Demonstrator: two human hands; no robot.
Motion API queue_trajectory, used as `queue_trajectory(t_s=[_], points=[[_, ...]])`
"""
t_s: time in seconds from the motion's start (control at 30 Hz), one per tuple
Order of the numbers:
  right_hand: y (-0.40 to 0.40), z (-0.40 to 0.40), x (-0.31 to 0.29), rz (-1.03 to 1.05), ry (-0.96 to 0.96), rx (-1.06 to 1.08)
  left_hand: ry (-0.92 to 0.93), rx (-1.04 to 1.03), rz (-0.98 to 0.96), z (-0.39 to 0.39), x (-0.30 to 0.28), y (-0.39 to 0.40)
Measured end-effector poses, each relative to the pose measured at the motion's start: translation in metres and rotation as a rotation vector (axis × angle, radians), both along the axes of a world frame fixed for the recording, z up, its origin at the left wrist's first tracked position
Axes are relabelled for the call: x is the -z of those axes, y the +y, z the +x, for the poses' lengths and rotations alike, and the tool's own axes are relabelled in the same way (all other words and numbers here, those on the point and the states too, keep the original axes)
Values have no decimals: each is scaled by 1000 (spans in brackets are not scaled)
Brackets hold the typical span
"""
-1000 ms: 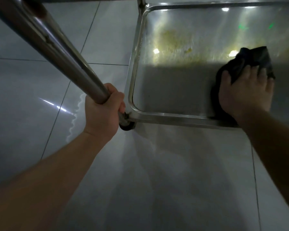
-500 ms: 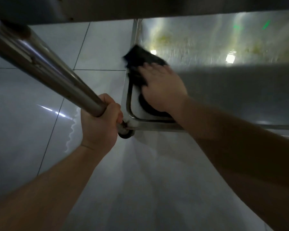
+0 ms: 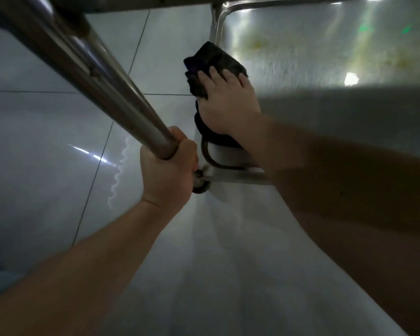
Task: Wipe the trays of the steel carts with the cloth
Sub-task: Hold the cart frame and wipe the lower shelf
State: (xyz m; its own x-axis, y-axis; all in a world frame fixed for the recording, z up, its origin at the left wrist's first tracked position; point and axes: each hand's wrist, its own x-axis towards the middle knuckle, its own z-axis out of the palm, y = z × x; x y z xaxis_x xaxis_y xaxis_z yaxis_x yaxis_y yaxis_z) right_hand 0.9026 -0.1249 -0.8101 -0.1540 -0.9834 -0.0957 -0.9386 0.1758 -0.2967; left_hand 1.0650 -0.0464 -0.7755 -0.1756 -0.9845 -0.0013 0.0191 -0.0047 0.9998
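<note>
The dark cloth (image 3: 210, 66), bunched and folded, lies on the left end of the lower steel tray (image 3: 349, 112), partly draped over the tray's left rim. It lies directly under the right hand (image 3: 226, 105), with its loose end projecting beyond the fingertips, away from the person. The right hand lies flat on the cloth, fingers (image 3: 216, 73) extended and pressing it down; it does not curl round the cloth. The tray's long axis runs from this hand out to its right, so nearly all of the tray's floor lies to the right of the cloth. Yellowish smears (image 3: 260, 44) remain on the far part of the floor, ahead of and to the right of the fingertips. The right arm crosses in from the right, over the tray's near rim. The right hand is therefore the hand at the work; the left hand (image 3: 167, 170) sits nearer the person and just to the left of the tray's near-left corner. The left hand is closed in a full grip round the lower end of a steel cart post (image 3: 90, 66), which slants up and away to the left. A caster (image 3: 200, 187) shows just beside the left hand's knuckles. Judgement: the cloth is at the left limit of the tray, so the coming stroke would sweep rightward along the long axis, toward the smears.
</note>
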Motion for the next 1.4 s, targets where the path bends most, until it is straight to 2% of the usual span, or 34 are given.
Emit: queue_trajectory(t_s=[0.27, 0.5, 0.73, 0.83, 0.9, 0.93, 1.0, 1.03, 1.07, 1.13, 1.2, 1.4], points=[[89, 5, -3, 5, -54, -551, -48, 87, -38, 6, 0, -1], [136, -3, -1, 22, 3, -424, -100, 99, -47, 9, -4, 2], [181, -76, -3, 67, 77, -378, -227, 50, 24, 10, -9, 3], [199, -110, -1, 80, 73, -351, -491, 91, 8, 27, -1, 3], [210, -132, 1, 81, 89, -324, -716, 271, 104, 44, 9, 8], [216, -142, 1, 85, 94, -307, -883, 403, 191, 52, 15, 12], [229, -162, 4, 88, 97, -261, -1336, 655, 377, 65, 24, 21], [235, -172, 5, 87, 102, -235, -1514, 772, 433, 67, 26, 26], [241, -181, 6, 87, 108, -214, -1609, 878, 444, 64, 27, 32], [252, -194, 8, 89, 113, -182, -1610, 994, 406, 44, 24, 44], [256, -196, 8, 88, 112, -151, -1554, 1025, 308, 11, 12, 54], [251, -192, 7, 66, 85, -135, -1119, 834, -247, -96, -26, 96]])
